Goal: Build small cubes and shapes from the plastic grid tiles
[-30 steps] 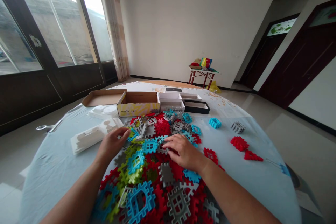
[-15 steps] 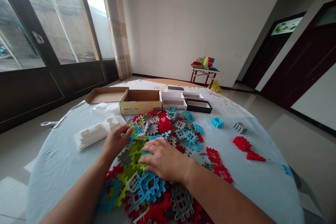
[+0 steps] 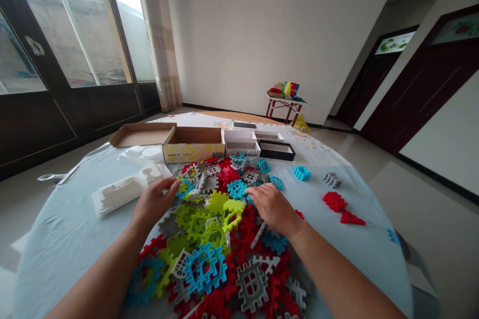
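Observation:
A pile of interlocking plastic building tiles covers the middle of the table. My left hand (image 3: 157,201) rests at the pile's left edge, its fingers curled against a blue tile (image 3: 184,189). Over the pile's right side is my right hand (image 3: 275,209), fingers together and bent, the tips at the edge of a square blue tile (image 3: 236,189). Lime green tiles (image 3: 204,224) lie between the hands. Closer to me are a blue tile with an opening (image 3: 205,270), a grey window tile (image 3: 252,286) and red tiles (image 3: 220,304). The undersides of both hands are hidden.
Behind the pile stand an open cardboard box (image 3: 194,153), white boxes (image 3: 243,147) and a black tray (image 3: 277,154). White plastic trays (image 3: 118,193) lie left. At right are small blue (image 3: 302,173), grey (image 3: 332,179) and red (image 3: 335,201) stacks and a red triangular piece (image 3: 352,218).
My right hand has moved right across the pile, uncovering lime green tiles, and its fingers have drawn together. My left hand stays beside the blue tile. The view has shifted slightly.

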Tool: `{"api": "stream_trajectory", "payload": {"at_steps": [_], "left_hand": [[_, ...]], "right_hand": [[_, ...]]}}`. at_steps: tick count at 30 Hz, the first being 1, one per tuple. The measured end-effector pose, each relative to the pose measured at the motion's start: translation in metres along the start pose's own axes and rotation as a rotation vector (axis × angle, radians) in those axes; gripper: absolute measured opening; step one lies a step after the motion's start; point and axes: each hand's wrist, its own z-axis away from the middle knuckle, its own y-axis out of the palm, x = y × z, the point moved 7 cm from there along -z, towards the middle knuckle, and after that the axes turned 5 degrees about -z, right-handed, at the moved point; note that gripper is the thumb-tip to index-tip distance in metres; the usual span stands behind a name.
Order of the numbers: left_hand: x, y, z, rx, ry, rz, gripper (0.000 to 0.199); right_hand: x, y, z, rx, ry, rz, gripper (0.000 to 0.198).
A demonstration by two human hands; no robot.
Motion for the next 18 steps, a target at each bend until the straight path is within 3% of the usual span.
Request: {"api": "stream_trajectory", "payload": {"at_steps": [3,6,9,13,18], "left_hand": [[0.0,0.0,-0.001,0.001,0.0,-0.001,0.042],[-0.002,0.001,-0.001,0.003,0.002,-0.018,0.042],[-0.005,0.003,0.0,0.01,0.007,-0.032,0.041],[-0.009,0.007,0.003,0.032,0.028,-0.055,0.041],[-0.008,0.01,0.003,0.052,0.039,-0.076,0.041]], "right_hand": [[-0.008,-0.009,0.002,-0.071,0.046,-0.017,0.026],[0.012,-0.013,-0.004,-0.105,0.01,-0.09,0.032],[0.057,0.004,-0.017,0.015,-0.141,-0.191,0.031],[0.104,0.039,-0.029,0.251,-0.284,-0.139,0.034],[0.091,0.051,-0.03,0.411,-0.236,-0.013,0.029]]}}
